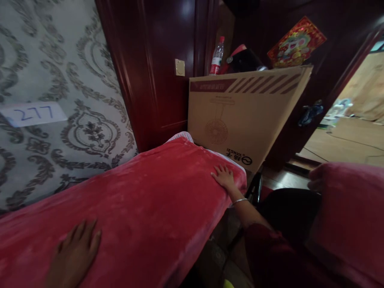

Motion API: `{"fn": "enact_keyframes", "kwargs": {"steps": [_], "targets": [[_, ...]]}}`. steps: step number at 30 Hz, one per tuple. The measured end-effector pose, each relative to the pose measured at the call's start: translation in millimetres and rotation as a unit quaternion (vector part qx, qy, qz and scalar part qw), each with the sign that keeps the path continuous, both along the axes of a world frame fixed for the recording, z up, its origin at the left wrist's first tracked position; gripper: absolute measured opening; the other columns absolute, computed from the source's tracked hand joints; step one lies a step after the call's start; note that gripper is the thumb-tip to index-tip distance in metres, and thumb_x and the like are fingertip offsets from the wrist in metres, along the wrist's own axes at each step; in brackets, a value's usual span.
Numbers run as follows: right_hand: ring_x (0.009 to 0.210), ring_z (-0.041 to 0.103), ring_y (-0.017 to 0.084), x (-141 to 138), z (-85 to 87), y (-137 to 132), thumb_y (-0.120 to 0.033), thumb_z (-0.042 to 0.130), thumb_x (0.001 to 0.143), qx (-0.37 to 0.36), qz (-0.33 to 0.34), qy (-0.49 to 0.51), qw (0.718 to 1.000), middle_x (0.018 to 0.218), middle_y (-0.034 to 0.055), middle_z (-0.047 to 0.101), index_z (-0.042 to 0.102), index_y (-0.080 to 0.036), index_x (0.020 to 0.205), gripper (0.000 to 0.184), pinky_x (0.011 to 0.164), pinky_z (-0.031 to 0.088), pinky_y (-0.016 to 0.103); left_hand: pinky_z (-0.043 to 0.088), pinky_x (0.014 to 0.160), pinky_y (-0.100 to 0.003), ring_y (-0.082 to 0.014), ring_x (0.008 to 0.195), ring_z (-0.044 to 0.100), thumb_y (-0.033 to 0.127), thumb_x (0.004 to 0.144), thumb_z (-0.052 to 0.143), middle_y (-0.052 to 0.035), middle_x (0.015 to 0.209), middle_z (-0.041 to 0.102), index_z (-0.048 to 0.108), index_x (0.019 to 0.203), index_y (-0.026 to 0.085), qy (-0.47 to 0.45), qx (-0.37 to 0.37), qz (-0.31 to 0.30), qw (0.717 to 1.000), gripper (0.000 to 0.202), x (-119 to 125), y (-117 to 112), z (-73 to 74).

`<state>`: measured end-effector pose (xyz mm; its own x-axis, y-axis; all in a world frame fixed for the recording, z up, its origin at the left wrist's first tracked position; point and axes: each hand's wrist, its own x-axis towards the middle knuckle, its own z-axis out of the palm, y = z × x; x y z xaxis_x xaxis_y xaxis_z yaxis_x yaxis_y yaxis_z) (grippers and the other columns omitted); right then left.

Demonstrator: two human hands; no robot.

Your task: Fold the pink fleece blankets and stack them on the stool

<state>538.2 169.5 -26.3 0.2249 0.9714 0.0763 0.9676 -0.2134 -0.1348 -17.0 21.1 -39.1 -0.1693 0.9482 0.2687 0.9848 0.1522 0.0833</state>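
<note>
Both palms are down on the red cloth (150, 192), and it's spread right along the worktop, from the near end at the bottom of the view out to the far end by the box! Left hand (75, 256) down at the near end, resting on the plush surface, grip wide, fingers a little apart. Right hand (224, 176) reaching out to the far corner on the open side, and that grip is wide too, fingers fanned flat against the cloth, a bangle (240, 201) shining at the wrist.

Look at that far end: a pale striped layer (183, 136) peeks out from under the cloth at the corner by the dark red door (159, 48). Just beyond stands a cardboard box (240, 120), its printed brand upside down, with a red-capped bottle (217, 56) showing above its top edge.

Along the wall-side edge runs patterned wallpaper (93, 132), and on it a paper label (33, 114) reading 277. Over on the open side, a pinkish-red bundle (357, 216) sits by a black seat (291, 204); it's dim there, so I can't tell whether the two touch.
</note>
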Motion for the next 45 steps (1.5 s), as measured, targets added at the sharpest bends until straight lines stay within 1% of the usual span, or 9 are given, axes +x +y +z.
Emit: {"fn": "enact_keyframes", "kwargs": {"steps": [5,8,11,15,18,21,30,39,45], "targets": [[0.147,0.028,0.034,0.8,8.1,-5.9,-0.050,0.035,0.100,-0.026,-0.005,-0.004,1.000,0.162,0.0108,0.031,0.039,-0.025,0.153,0.059,0.115,0.024,0.057,0.035,0.110,-0.058,-0.0356,0.140,0.042,0.033,0.093,0.025,-0.0188,0.148,0.050,0.055,0.140,0.010,0.070,-0.005,-0.002,0.998,0.061,19.0,-13.0,15.4],[0.143,0.035,0.037,-20.9,12.9,-8.0,-0.047,0.030,0.102,-0.046,-0.003,-0.004,0.999,0.157,0.0169,0.038,0.042,-0.020,0.151,0.058,0.109,0.031,0.061,0.032,0.114,-0.055,-0.0319,0.138,0.045,0.027,0.094,0.031,-0.0161,0.144,0.055,0.057,0.139,0.014,0.067,0.000,0.002,0.998,0.054,33.2,-26.9,24.5],[0.145,0.032,0.035,-71.3,14.6,-13.3,-0.046,0.027,0.103,-0.023,0.099,-0.015,0.995,0.157,0.0152,0.038,0.040,-0.021,0.153,0.057,0.110,0.032,0.059,0.030,0.117,-0.055,-0.0303,0.135,0.049,0.027,0.096,0.035,-0.0132,0.142,0.058,0.061,0.135,0.020,0.039,-0.019,-0.023,0.999,0.048,43.0,-35.8,31.5],[0.150,0.024,0.029,-161.3,12.8,-39.2,-0.045,0.032,0.103,0.004,0.283,-0.011,0.959,0.162,0.0084,0.031,0.037,-0.028,0.154,0.054,0.115,0.028,0.053,0.032,0.118,-0.047,-0.0285,0.139,0.046,0.030,0.100,0.033,-0.0157,0.147,0.052,0.056,0.140,0.016,-0.007,-0.042,-0.024,0.999,0.048,47.9,-41.5,34.3],[0.151,0.022,0.026,-215.4,6.2,-63.3,-0.041,0.033,0.102,0.024,0.380,0.009,0.925,0.163,0.0056,0.029,0.036,-0.031,0.154,0.053,0.116,0.028,0.053,0.025,0.120,-0.057,-0.0323,0.146,0.034,0.037,0.101,0.036,-0.0158,0.155,0.042,0.048,0.146,0.018,-0.023,-0.066,-0.012,0.997,0.051,44.5,-51.1,32.2],[0.151,0.023,0.026,-242.8,-8.6,-78.9,-0.040,0.033,0.102,0.027,0.412,0.012,0.911,0.163,0.0059,0.031,0.036,-0.031,0.154,0.054,0.116,0.028,0.055,0.020,0.118,-0.066,-0.0362,0.149,0.026,0.044,0.099,0.041,-0.0154,0.160,0.033,0.039,0.152,0.022,-0.023,-0.085,-0.005,0.996,0.057,30.1,-72.6,28.4],[0.148,0.028,0.027,-245.1,-58.6,-64.0,-0.046,0.028,0.099,0.075,0.423,-0.020,0.903,0.160,0.0054,0.037,0.041,-0.030,0.152,0.057,0.115,0.029,0.057,0.021,0.119,-0.062,-0.0321,0.150,0.026,0.042,0.099,0.040,-0.0141,0.160,0.035,0.041,0.150,0.022,-0.035,-0.054,0.078,0.995,0.055,-23.5,-155.8,21.2],[0.148,0.030,0.027,-247.7,-53.9,-70.6,-0.046,0.024,0.098,0.076,0.417,-0.025,0.906,0.160,0.0055,0.036,0.042,-0.027,0.152,0.060,0.115,0.030,0.056,0.023,0.119,-0.061,-0.0338,0.147,0.030,0.045,0.096,0.047,-0.0158,0.156,0.041,0.049,0.144,0.019,-0.023,-0.008,0.142,0.990,0.054,-16.0,-160.3,19.1],[0.148,0.029,0.027,-247.6,-44.9,-76.0,-0.042,0.028,0.097,0.058,0.406,-0.014,0.912,0.160,0.0072,0.036,0.041,-0.027,0.152,0.058,0.114,0.029,0.058,0.019,0.117,-0.066,-0.0391,0.149,0.025,0.050,0.096,0.044,-0.0190,0.158,0.035,0.043,0.149,0.016,-0.025,-0.026,0.184,0.982,0.063,-14.7,-164.0,21.1]]}}
